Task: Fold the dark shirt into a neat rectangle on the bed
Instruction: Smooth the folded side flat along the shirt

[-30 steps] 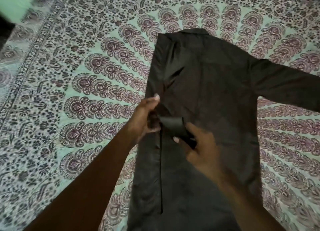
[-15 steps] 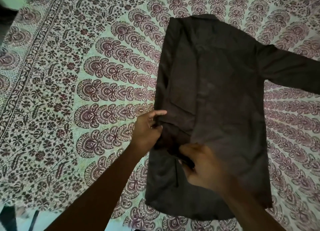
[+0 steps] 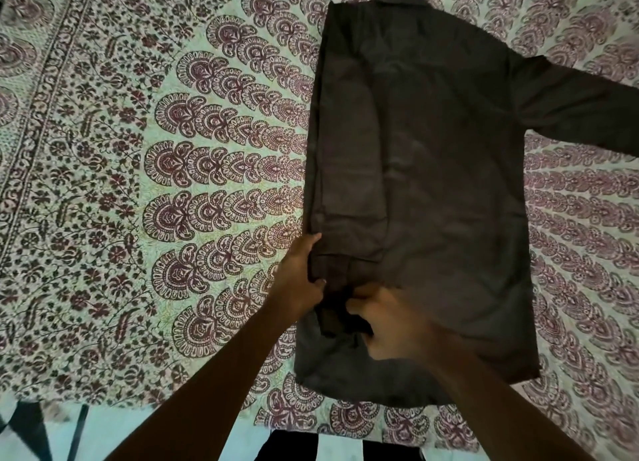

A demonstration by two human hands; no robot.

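Across the patterned bed cover (image 3: 207, 170) your dark shirt (image 3: 449, 184) lies flat, one side folded in, and your left hand (image 3: 301, 281) pinches that folded edge while your right hand (image 3: 390, 322) grips the tucked cuff (image 3: 337, 308), apparently squaring the fold before the outstretched sleeve (image 3: 570, 108) follows.

Two forearms reach in from the near edge, both bare along their full visible length. The left hand (image 3: 297, 277) and right hand (image 3: 390, 322) are bare. One nail shows on the left thumb. The right hand is blurred.
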